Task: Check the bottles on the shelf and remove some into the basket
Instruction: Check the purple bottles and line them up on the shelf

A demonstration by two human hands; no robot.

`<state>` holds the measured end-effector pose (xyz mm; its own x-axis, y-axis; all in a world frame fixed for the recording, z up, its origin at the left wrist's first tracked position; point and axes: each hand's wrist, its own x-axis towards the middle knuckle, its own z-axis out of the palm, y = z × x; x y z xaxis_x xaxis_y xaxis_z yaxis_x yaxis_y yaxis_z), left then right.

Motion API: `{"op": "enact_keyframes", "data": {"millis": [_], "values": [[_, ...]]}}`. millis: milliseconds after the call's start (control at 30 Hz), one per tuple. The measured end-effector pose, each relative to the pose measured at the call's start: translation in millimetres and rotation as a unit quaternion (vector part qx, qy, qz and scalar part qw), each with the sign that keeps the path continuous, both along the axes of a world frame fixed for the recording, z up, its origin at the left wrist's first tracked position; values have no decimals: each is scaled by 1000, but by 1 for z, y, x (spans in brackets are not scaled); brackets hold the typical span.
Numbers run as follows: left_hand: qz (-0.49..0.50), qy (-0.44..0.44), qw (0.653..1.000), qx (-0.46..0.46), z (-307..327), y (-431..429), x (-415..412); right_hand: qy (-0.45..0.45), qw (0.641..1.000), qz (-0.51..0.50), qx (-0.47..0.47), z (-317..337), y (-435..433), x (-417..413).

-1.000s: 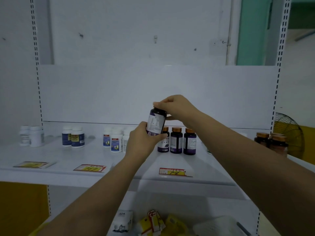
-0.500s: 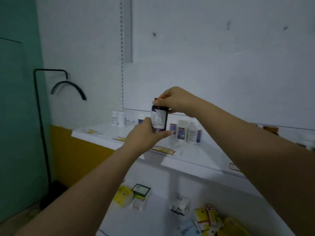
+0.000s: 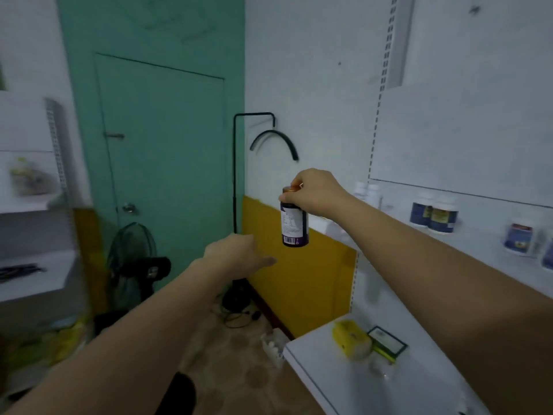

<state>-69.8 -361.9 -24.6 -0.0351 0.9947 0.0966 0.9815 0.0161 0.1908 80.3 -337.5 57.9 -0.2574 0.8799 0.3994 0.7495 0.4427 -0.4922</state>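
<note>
Out past the left end of the shelf [image 3: 478,244], my right hand [image 3: 317,194] pinches the dark bottle [image 3: 294,220] by its cap, its long axis hanging upright. My left hand [image 3: 236,254] sits below and left of it, apart, fingers [image 3: 264,260] loosely straight, holding nothing. No basket shows; other bottles [image 3: 434,214] stand on the shelf.

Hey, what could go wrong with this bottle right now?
The right hand pinches the bottle only by its cap, so it may slip or the cap may loosen. The left hand is off it, with floor below. No basket is in view, so a blind drop could miss.
</note>
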Motion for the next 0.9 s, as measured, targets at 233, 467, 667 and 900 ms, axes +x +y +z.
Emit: {"op": "enact_keyframes", "data": {"millis": [233, 467, 667, 900], "values": [[29, -15, 999, -3, -23, 40, -72, -19, 999, 29, -1, -32, 66, -88], [46, -9, 999, -19, -61, 134, -124, -37, 998, 41, -24, -67, 161, -152], [56, -15, 998, -21, -89, 243, -160, -50, 997, 49, -38, -96, 277, -193], [56, -3, 998, -22, -97, 371, -197, -49, 997, 47, -42, -106, 408, -227]]}}
